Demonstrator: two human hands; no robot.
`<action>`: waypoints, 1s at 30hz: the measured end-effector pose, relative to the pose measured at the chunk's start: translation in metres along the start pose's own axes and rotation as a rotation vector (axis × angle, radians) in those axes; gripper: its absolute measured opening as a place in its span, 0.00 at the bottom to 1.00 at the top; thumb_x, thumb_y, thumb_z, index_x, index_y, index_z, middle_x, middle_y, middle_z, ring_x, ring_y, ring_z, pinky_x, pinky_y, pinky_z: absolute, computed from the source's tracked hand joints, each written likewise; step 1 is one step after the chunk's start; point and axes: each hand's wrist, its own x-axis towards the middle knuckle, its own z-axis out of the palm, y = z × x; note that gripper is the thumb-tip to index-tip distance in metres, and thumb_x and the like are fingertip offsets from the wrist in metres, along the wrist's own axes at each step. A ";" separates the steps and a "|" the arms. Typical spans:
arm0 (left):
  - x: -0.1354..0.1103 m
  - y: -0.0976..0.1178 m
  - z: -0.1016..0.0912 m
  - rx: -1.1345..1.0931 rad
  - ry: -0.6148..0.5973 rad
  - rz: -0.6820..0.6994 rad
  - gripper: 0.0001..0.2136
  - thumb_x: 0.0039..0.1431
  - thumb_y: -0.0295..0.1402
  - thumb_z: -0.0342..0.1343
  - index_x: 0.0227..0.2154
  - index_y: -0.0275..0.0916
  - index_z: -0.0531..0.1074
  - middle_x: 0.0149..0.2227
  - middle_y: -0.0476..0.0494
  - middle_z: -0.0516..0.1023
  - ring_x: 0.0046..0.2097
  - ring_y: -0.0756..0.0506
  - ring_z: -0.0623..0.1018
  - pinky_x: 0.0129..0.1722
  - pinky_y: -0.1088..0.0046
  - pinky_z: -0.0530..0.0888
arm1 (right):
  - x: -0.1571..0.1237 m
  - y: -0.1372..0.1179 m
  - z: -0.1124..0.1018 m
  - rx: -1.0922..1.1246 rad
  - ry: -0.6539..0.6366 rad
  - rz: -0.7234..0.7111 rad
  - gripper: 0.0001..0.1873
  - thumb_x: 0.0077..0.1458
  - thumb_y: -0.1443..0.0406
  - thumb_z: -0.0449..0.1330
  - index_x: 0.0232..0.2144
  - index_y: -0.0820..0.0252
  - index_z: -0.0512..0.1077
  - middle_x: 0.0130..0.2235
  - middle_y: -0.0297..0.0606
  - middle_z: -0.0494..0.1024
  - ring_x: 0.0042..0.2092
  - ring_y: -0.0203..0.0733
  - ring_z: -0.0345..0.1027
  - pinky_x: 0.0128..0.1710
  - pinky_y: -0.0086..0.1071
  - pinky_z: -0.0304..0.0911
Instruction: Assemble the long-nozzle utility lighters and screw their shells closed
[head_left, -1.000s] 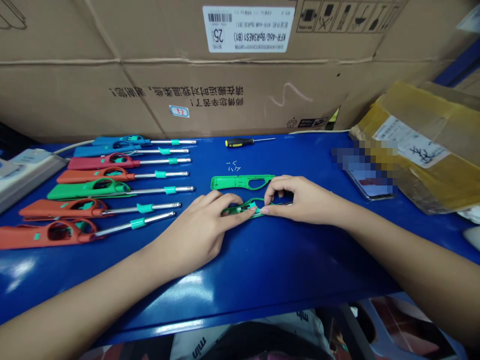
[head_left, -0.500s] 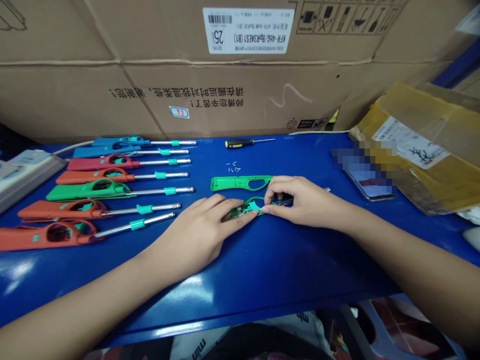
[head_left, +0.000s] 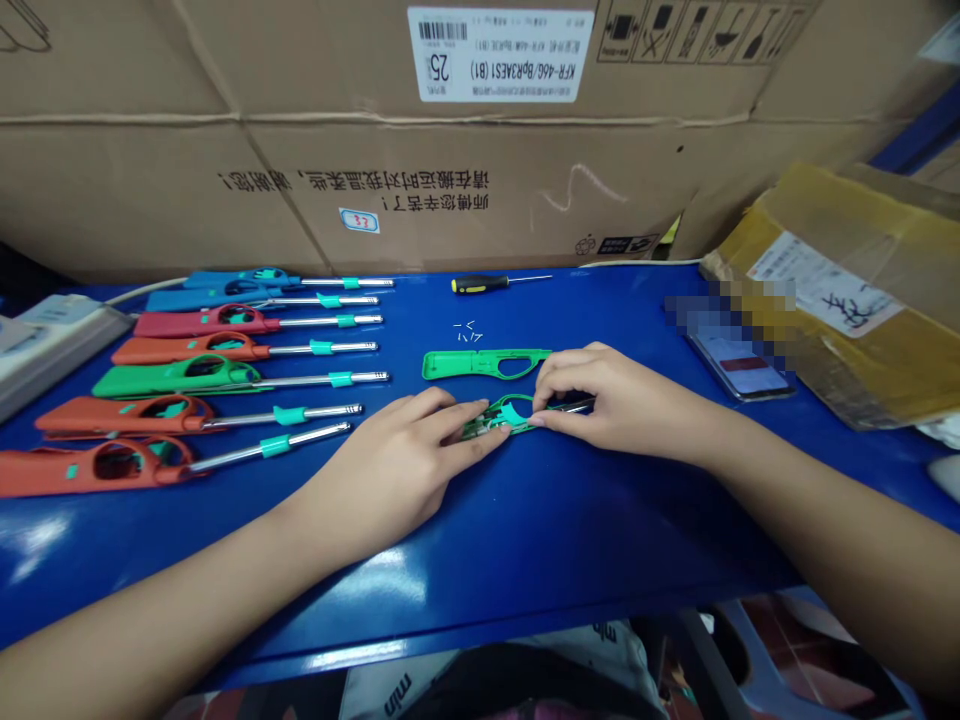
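An opened green gas lighter (head_left: 513,412) lies on the blue table, its inner parts and teal trigger exposed. My left hand (head_left: 420,450) is closed on its handle end, thumb and fingers on either side. With thumb and index finger, my right hand (head_left: 585,400) grips the other end, near the trigger guard and metal tube; the palm hides part of the tube. Just beyond them rests the loose green half shell (head_left: 480,365), hollow side up. Several small screws (head_left: 469,332) lie behind that shell.
Several red, orange, green and blue lighters (head_left: 172,415) lie in a column at left beside a white power strip (head_left: 60,340). A black-and-yellow screwdriver (head_left: 480,285) lies at the back. To the right are a phone (head_left: 739,355) and a taped carton (head_left: 840,300). A large cardboard box (head_left: 300,200) stands behind.
My right thumb and fingertips have drawn slightly right, away from the teal trigger, showing more of it. My left hand stays on the handle end.
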 end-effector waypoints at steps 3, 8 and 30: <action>0.000 0.000 0.001 0.000 0.015 0.008 0.23 0.63 0.20 0.48 0.59 0.37 0.73 0.56 0.36 0.78 0.49 0.36 0.75 0.48 0.53 0.81 | 0.000 0.000 0.000 -0.008 -0.002 -0.010 0.05 0.60 0.62 0.65 0.33 0.57 0.77 0.39 0.33 0.81 0.42 0.40 0.74 0.45 0.37 0.56; 0.000 0.000 0.002 -0.007 0.021 0.001 0.23 0.63 0.19 0.48 0.58 0.38 0.74 0.56 0.36 0.78 0.48 0.36 0.75 0.47 0.53 0.81 | 0.000 -0.001 0.000 -0.050 0.011 -0.035 0.05 0.60 0.62 0.64 0.33 0.57 0.77 0.39 0.33 0.80 0.43 0.40 0.73 0.46 0.37 0.54; -0.001 -0.002 0.009 -0.135 0.073 -0.045 0.22 0.66 0.20 0.46 0.58 0.40 0.73 0.58 0.37 0.77 0.51 0.38 0.76 0.50 0.53 0.79 | 0.005 0.021 0.003 -0.106 0.286 0.091 0.14 0.62 0.62 0.59 0.49 0.56 0.75 0.51 0.43 0.76 0.54 0.51 0.69 0.55 0.48 0.62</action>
